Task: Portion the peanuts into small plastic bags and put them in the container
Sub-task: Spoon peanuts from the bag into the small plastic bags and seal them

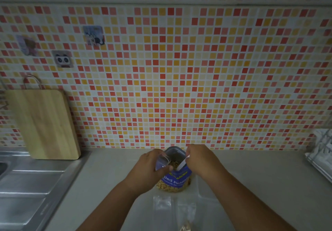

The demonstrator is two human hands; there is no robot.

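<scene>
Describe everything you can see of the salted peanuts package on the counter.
The salted peanuts package stands upright on the pale counter. Its blue label reads "Salted Peanuts"; the clear lower part shows peanuts. The top is open, peanuts visible inside. The left hand grips its left rim, the right hand pinches a white flap at the right.

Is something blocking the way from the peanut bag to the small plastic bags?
Nothing visible does. The left hand and right hand hold the peanut bag open; the small plastic bags lie nearer on the counter, with bare surface between.
</scene>
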